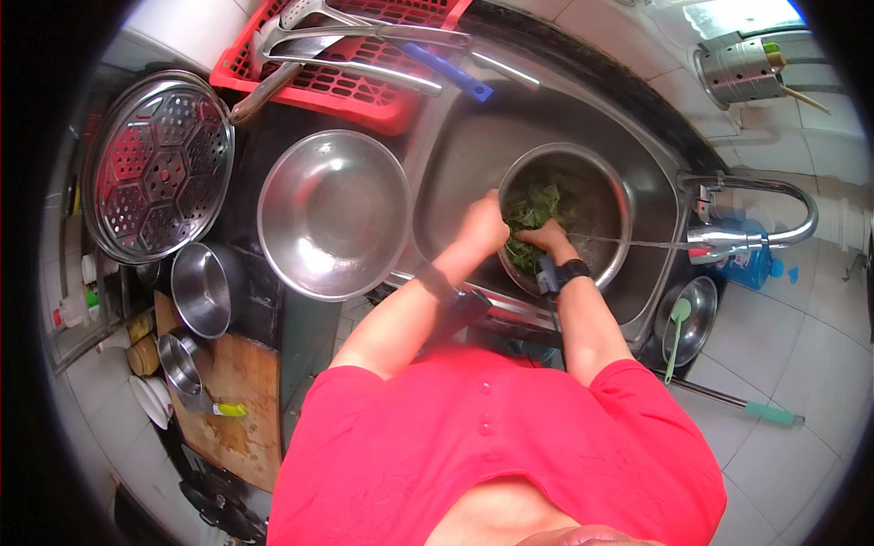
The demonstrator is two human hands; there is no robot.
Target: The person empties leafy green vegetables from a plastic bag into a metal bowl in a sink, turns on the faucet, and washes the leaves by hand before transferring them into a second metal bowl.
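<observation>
A round stainless steel basin [618, 188] stands in the sink, with leafy greens [536, 205] in it. My left hand [486, 222] is closed at the basin's left rim and appears to grip it; its fingertips are partly hidden. My right hand [548, 237] reaches inside the basin, its fingers against the greens. Whether those fingers close on any leaves is hard to see. From the faucet [724, 239] at the right, a thin stream of water runs into the basin beside my right hand.
Left of the sink [454, 164] sits a large metal bowl [334, 215]. A red plastic basket [396, 112] holds ladles and a cleaver, handles jutting out. Farther left are a steamer tray [164, 174], pots and a wooden cutting board [239, 423]. A small bowl [703, 307] lies right.
</observation>
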